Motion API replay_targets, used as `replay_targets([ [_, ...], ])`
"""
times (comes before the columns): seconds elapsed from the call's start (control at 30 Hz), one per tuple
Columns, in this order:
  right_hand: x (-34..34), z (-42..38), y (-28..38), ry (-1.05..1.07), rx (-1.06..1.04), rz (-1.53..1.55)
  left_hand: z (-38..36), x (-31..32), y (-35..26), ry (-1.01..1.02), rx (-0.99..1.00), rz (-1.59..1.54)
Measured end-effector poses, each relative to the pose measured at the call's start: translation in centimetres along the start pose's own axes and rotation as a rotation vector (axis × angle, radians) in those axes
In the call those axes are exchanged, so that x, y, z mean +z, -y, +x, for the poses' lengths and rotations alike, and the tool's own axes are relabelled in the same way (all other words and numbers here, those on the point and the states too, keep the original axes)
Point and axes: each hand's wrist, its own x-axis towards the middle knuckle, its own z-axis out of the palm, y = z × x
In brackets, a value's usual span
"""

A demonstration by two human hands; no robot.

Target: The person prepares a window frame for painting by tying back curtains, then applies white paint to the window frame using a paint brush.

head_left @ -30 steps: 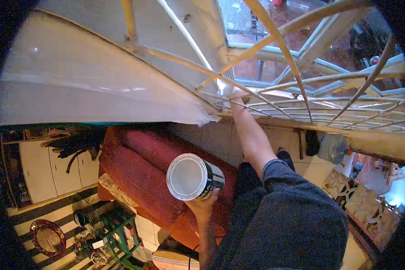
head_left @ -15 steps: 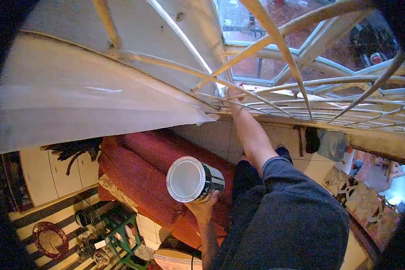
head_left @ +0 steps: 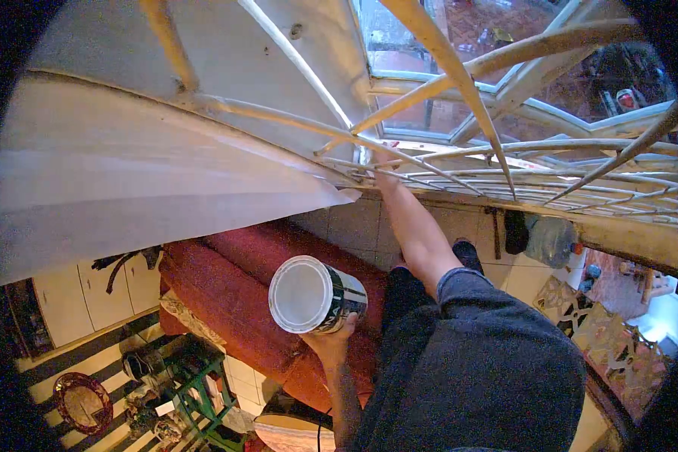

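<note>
My left hand (head_left: 331,340) grips a paint can (head_left: 301,294) from below and the side. Its open mouth tilts toward me; the inside is whitish and the label dark with light lettering. My right arm stretches up to the corner where the window grille (head_left: 444,162) meets the wall. There my right hand (head_left: 385,157) looks closed, partly hidden behind the pale bars, with a bit of red beside it. What it holds cannot be made out. Next to it are the window frame (head_left: 422,137) and a white-lit bar.
A white sheet (head_left: 166,181) hangs along the wall at left. Below lie a red sofa (head_left: 233,301), a green shelf (head_left: 211,399) and a round-topped stool (head_left: 290,433). A large clear bottle (head_left: 550,242) stands on the floor near the wall at right.
The view has shifted slightly, so the paint can sits a little left and higher in the picture. My right hand stays at the corner of the grille, and my left hand keeps its hold.
</note>
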Motion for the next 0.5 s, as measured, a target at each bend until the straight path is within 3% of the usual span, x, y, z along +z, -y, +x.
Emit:
replay_targets([
  [0.07,-0.1,0.1,-0.3,-0.010,0.001,0.007,0.0,-0.4,0.1,0.029,-0.046,0.004],
  [0.17,0.0,0.2,-0.4,-0.030,-0.001,0.022,0.9,-2.2,5.6,0.070,0.178,0.028],
  [0.33,0.4,0.2,-0.7,-0.079,0.015,0.064,0.1,-0.6,1.5,0.000,0.105,-0.077],
  [0.5,1.1,0.5,-0.8,-0.166,0.030,0.114,0.0,-2.0,2.4,0.015,0.092,-0.014],
])
